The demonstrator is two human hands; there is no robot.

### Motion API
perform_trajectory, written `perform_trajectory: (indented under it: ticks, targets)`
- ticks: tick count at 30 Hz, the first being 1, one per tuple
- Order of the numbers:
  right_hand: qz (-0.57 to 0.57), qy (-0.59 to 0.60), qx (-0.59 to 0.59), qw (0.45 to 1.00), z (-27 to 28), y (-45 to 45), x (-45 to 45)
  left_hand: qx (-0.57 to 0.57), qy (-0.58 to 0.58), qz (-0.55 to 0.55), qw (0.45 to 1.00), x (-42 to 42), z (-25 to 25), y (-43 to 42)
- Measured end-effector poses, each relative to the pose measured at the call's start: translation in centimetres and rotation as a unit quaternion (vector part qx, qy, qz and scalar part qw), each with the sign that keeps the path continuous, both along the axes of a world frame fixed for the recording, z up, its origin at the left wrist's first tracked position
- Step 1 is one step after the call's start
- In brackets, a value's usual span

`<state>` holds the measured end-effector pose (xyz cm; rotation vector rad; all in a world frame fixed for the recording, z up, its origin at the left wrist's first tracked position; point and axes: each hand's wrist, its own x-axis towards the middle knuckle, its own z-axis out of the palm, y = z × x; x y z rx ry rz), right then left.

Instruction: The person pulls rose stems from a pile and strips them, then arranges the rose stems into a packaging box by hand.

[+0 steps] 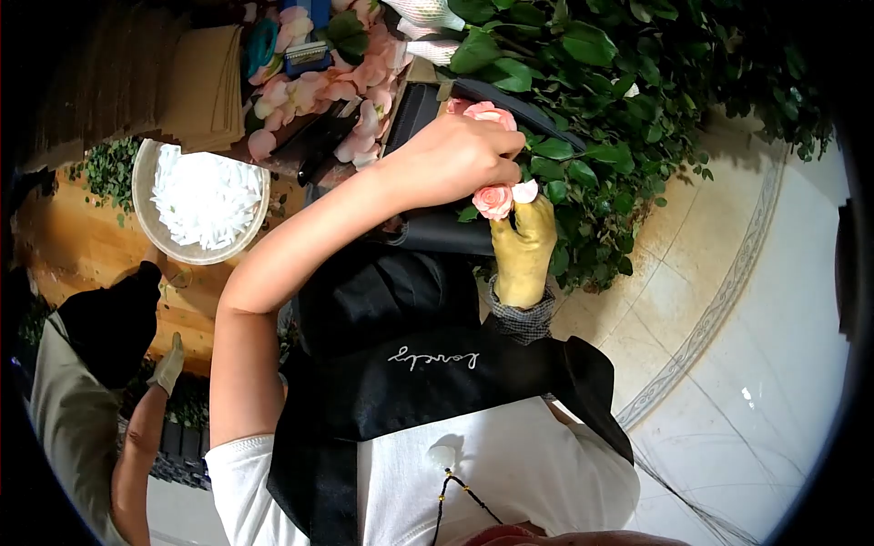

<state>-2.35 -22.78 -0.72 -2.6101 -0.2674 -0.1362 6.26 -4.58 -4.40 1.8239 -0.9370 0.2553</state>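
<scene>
A pink rose [493, 202] is held at the fingertips of my right hand [523, 241], which wears a yellowish glove. One pale petal [525, 191] stands out beside this bloom, at the glove's fingers. Just above, my bare left hand [464, 156] is closed with its fingers curled down toward the rose; what its fingertips grip is hidden. More pink blooms [490, 115] show behind the left hand's knuckles. Green rose leaves [583, 164] spread to the right of both hands.
Loose pink petals [364, 77] lie upper left, near a blue object [307, 56] and brown cardboard [202, 86]. A round tub [138, 196] holds small white pieces. Another person's gloved hand [167, 366] is at lower left. Leafy stems [655, 82] fill the upper right.
</scene>
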Motion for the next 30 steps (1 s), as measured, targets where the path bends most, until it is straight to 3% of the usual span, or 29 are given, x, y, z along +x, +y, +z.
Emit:
perform_trajectory:
  ticks: [7, 10, 12, 14, 16, 18, 22, 24, 26, 30]
  targets:
    - [0.003, -0.001, 0.000, 1.000, -0.4, 0.0, 0.1, 0.006, -0.068, -0.008, 0.998, 0.5, 0.0, 0.0]
    - [-0.016, 0.063, -0.042, 0.997, -0.6, -0.8, -0.5, -0.027, -0.022, 0.070, 0.997, 0.7, 0.7, 1.4]
    - [-0.025, 0.060, -0.036, 0.997, -0.3, -0.7, -0.7, -0.032, 0.009, 0.192, 0.981, -0.1, 0.9, 4.0]
    - [-0.047, 0.052, -0.062, 0.996, 0.2, -0.1, -0.7, -0.014, 0.092, 0.398, 0.913, -2.3, -0.3, 6.7]
    - [-0.062, 0.085, -0.057, 0.993, 0.3, 0.1, -0.6, 0.275, 0.208, 0.458, 0.819, -5.7, -0.8, 9.2]
    - [-0.079, 0.089, -0.091, 0.989, 0.3, 0.2, -0.6, 0.406, 0.277, 0.405, 0.771, -8.6, -3.2, 10.3]
    - [-0.106, 0.121, 0.058, 0.985, 0.0, -0.3, -1.4, 0.134, 0.273, 0.362, 0.881, -8.8, -0.9, 8.4]
    - [-0.100, 0.125, 0.097, 0.982, -0.6, -1.0, -1.5, -0.078, 0.310, 0.259, 0.911, -8.0, 0.4, 6.6]
    - [-0.086, 0.086, 0.101, 0.987, -0.9, -0.8, -1.3, -0.152, 0.333, 0.150, 0.919, -7.7, 0.9, 5.2]
    - [-0.047, 0.065, 0.095, 0.992, -1.3, -1.1, -0.9, -0.163, 0.294, 0.082, 0.938, -7.4, 1.3, 3.2]
